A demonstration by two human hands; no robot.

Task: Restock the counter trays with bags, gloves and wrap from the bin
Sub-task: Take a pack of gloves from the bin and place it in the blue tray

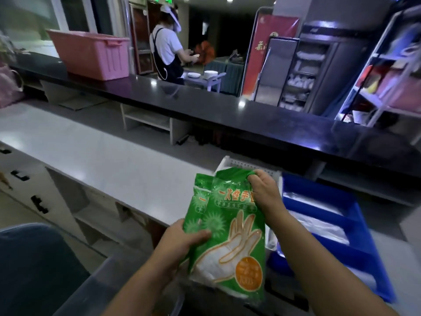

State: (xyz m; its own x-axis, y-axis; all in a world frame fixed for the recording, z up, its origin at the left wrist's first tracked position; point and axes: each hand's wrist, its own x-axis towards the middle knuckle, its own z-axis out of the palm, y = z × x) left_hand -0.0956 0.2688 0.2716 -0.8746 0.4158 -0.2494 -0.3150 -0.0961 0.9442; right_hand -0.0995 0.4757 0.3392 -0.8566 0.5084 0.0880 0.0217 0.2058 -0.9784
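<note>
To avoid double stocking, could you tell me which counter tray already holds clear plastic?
The blue plastic tray, at the right; the white perforated tray is mostly hidden behind the green glove packets.

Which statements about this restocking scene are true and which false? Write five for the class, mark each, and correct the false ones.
1. The left hand and the right hand both hold the green glove packs. True.
2. The right hand pinches the packs' bottom edge. False: it pinches their top, and the left hand holds the lower left edge.
3. The blue tray holds clear plastic bags. True.
4. The pink bin stands on the floor. False: it stands on the dark counter.
5. The glove packs lie flat inside the white tray. False: they are held up in front of it.
</note>
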